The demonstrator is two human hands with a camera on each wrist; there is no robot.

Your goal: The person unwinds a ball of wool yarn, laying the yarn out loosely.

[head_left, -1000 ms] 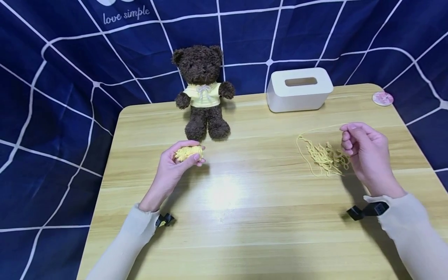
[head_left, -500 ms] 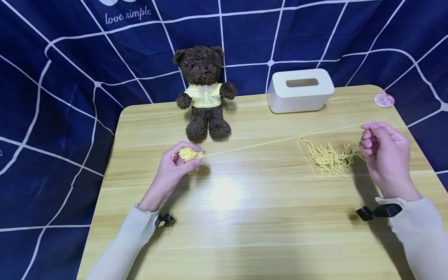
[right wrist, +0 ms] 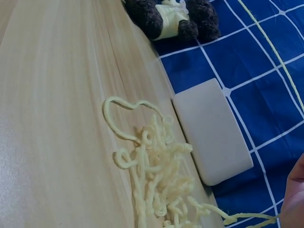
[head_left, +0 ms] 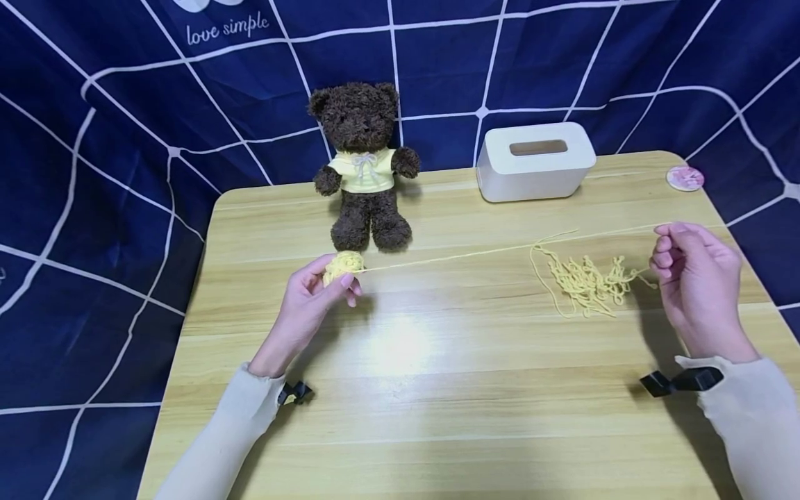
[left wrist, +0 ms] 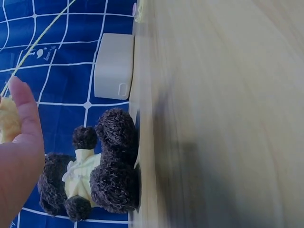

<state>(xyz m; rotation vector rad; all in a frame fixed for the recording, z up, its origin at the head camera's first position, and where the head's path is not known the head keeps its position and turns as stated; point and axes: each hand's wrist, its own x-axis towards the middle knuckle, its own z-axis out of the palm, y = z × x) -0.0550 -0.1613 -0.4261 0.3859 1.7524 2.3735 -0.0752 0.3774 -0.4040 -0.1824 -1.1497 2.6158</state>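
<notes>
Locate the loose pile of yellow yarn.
In the head view, the loose pile of yellow yarn lies on the pale wooden table, right of centre, left of the right hand, below the white slotted box.

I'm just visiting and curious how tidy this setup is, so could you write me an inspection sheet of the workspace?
Surface: light wood-grain table, with a bright glare spot.
Job's things: yellow yarn ball; straight yarn strand running from it; loose yarn pile on the table.
Clutter: brown teddy bear, white tissue box and round pink disc, all toward the far side.
Hands: left hand grips the ball; right hand pinches the strand.
Cables: nothing seen.
Surroundings: dark-blue cloth with white grid lines, behind and at both sides.
</notes>
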